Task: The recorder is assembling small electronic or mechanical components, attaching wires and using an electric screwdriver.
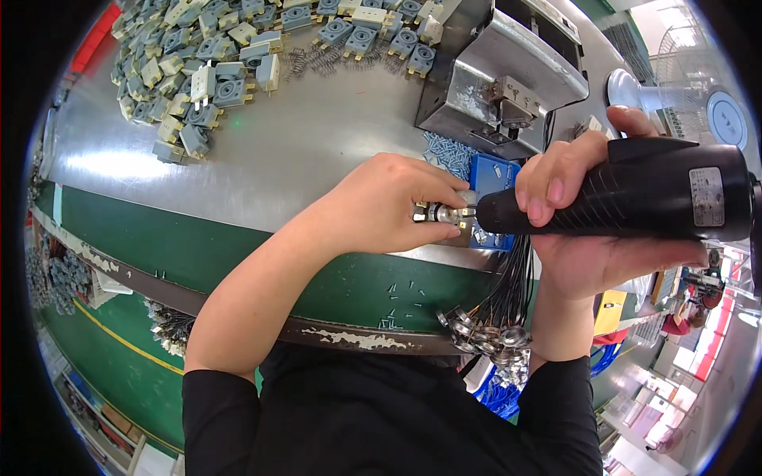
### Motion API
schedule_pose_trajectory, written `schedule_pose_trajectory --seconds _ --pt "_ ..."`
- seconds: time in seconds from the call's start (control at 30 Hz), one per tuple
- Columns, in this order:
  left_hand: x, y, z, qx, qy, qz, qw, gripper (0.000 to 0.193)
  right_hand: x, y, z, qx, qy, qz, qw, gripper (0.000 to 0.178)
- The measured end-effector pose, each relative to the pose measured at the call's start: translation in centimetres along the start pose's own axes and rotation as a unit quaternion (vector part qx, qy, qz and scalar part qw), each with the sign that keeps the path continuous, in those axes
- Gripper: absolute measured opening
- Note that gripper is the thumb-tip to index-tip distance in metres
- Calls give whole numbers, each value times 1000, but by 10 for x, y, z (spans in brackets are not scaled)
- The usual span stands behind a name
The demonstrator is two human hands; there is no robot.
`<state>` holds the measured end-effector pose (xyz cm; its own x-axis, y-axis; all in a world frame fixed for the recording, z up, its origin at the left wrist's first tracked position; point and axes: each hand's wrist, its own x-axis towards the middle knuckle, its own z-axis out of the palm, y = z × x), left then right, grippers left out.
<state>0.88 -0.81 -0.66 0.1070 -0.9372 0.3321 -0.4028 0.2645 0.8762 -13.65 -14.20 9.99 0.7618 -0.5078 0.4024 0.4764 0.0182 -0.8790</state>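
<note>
Between the thumb and fingers of my left hand [397, 205] is a small switch-like part [441, 213] with metal contacts. My right hand [575, 190] wraps round a black electric screwdriver [635, 189], which lies level with its nose pointing left. The screwdriver's tip meets or nearly meets the part; my fingers and the nose hide the exact contact. Just behind and under the nose sits a blue tray [496, 170] with small metal pieces. Beside it is a heap of small screws [450, 155].
Grey and cream switch housings [190, 71] and springs [324, 59] cover the back of the metal table. A bent metal fixture [516, 75] stands back right. Black leads with ring-shaped metal ends [488, 333] hang over the near edge. Loose screws [393, 305] lie on the green strip.
</note>
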Motion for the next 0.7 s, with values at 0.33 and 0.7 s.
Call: schedule_pose_trajectory --seconds 0.33,0.7 --pt "-1 -4 2 0 10 8 1000 32 -3 5 -7 -12 -108 -52 993 111" --pt "-1 -8 5 2 12 6 1000 32 -5 15 -4 -23 -124 -79 989 107"
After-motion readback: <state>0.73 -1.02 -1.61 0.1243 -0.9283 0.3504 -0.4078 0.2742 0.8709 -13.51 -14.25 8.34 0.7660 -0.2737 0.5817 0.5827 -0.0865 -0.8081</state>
